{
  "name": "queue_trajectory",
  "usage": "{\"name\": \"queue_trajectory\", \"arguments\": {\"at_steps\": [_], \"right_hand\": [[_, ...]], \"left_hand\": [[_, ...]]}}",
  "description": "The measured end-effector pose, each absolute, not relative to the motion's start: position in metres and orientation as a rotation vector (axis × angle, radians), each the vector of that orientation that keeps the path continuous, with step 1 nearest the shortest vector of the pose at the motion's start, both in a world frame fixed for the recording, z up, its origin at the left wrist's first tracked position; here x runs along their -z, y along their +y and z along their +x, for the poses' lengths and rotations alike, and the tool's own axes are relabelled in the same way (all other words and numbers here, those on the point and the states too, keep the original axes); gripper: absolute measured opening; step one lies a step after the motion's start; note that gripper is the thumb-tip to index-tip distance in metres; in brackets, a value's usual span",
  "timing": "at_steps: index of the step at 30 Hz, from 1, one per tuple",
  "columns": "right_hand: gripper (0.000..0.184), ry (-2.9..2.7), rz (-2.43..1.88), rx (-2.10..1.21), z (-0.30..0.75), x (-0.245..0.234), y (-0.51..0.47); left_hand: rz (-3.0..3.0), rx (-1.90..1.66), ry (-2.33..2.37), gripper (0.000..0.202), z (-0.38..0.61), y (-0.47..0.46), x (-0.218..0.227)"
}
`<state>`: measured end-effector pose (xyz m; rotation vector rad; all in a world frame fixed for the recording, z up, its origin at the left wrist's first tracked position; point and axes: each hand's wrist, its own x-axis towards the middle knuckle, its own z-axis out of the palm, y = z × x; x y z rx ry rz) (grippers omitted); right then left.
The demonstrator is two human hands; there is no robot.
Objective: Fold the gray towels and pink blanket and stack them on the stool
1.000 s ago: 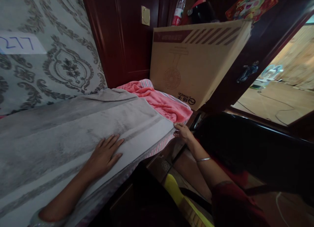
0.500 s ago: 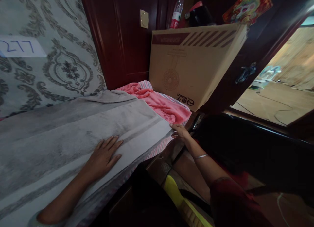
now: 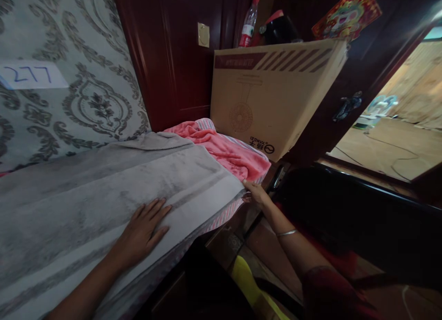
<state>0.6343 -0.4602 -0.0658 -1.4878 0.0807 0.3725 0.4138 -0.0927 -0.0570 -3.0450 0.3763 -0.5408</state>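
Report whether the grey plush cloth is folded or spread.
Mostly spread: the grey plush cloth lies broad and flat under the left hand, though a far-edge flap is folded over; any layers beneath cannot be judged.

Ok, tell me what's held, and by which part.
The right grip holds the grey cloth by its corner; the left grip lies flat on it.

Gray cloth (image 3: 155, 172) cut off at the left edge, banner lettering (image 3: 241, 61) on the box (image 3: 276, 99) blurred, distant fan-like object (image 3: 382, 104) indistinct

We see a grey, pale-banded cloth (image 3: 117, 186) spread out, overlapping a pink blanket (image 3: 228, 152). Its far edge folds over.
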Motion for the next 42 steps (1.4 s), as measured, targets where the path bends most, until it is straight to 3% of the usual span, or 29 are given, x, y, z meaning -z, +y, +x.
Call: {"name": "queue_trajectory", "arguments": {"at_steps": [9,14,18,22,30,34,38,42], "right_hand": [[0.047,0.107,-1.453,-0.232,0.629,0.072,-0.454],[0.05,0.116,-1.423,-0.195,0.623,0.078,-0.446],[0.052,0.095,-1.386,-0.131,0.62,0.079,-0.445],[0.054,0.067,-1.413,-0.107,0.622,0.082,-0.448],[0.056,0.069,-1.498,-0.039,0.625,0.095,-0.45],[0.05,0.008,-1.589,-0.036,0.624,0.091,-0.453],[0.042,-0.044,-1.648,0.051,0.622,0.077,-0.457],[0.038,-0.05,-1.67,0.19,0.628,0.064,-0.454]], "left_hand": [[-3.079,0.515,0.365,0.055,0.41,-0.094,0.055],[-3.181,0.401,0.341,0.046,0.427,-0.093,0.028],[-3.284,0.328,0.287,0.041,0.496,-0.09,-0.009],[-3.354,0.218,-0.077,0.036,0.596,-0.086,-0.031],[-3.398,0.051,-0.348,0.046,0.743,-0.08,-0.02],[-3.496,0.021,-0.241,0.039,0.772,-0.083,-0.013],[-3.581,0.109,-0.111,0.026,0.78,-0.085,-0.016],[-3.57,0.433,-0.17,0.035,0.782,-0.081,-0.029]]}}
